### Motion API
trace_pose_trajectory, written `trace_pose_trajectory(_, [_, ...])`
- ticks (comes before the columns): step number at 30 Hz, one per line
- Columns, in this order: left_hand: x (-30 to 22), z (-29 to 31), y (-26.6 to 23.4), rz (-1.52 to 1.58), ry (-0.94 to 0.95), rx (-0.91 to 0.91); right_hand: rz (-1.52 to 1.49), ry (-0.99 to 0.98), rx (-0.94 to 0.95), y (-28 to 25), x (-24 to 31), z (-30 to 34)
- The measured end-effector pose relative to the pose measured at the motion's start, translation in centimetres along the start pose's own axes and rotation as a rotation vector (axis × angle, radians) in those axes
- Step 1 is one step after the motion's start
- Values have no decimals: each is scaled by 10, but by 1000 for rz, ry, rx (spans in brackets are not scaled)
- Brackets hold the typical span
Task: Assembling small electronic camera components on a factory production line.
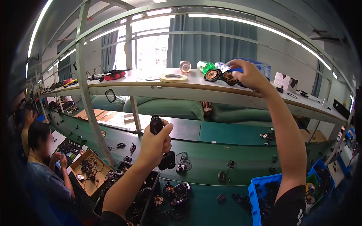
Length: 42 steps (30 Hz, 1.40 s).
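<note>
The black, elongated plastic part (pixel 156 124) stands upright in the left hand (pixel 155 143), above the green workbench (pixel 211 158); the fingers wrap tightly around its lower body and the thumb lies against its side, so only the rounded top shows. The right hand (pixel 250 77) reaches up to the pale wooden shelf (pixel 151 84), near its right end, with fingers curled and pinched on a small clear-and-blue object (pixel 226 67) just beside two round black speaker drivers (pixel 220 76). Whether those fingers fully grip it I cannot tell. A roll of beige tape (pixel 173 78) and a green plastic bottle (pixel 205 66) lie further left on the shelf. A blue plastic bin (pixel 254 196) sits at the workbench's front right edge. Another person (pixel 41 165) sits at the far left.
</note>
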<state>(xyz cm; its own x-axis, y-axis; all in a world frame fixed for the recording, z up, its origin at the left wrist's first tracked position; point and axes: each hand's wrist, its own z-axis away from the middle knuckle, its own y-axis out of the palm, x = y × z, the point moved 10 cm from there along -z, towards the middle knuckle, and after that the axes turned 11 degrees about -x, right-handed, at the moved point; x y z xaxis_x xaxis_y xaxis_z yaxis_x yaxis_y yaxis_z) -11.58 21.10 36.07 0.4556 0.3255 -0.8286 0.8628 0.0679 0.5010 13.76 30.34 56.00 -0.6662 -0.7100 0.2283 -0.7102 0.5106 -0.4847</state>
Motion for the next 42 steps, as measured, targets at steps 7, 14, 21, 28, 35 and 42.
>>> trace_pose_trajectory(7, [0,-14,16,-4,17,20,127,86,209,73,3,-36])
trace_pose_trajectory(14, [-2,-38,49,-73,37,90,-162,-41,149,67,6,-46])
trace_pose_trajectory(21, [-24,-82,131,-688,581,61,347,-192,54,68,-8,-24])
trace_pose_trajectory(28, [-21,-109,150,-1084,387,19,466,179,-403,-126,-128,4])
trace_pose_trajectory(35, [-23,-80,189,-761,637,141,547,369,110,-129,-219,41])
trace_pose_trajectory(42, [-7,-38,225,-690,567,244,432,145,-83,-138,-155,62])
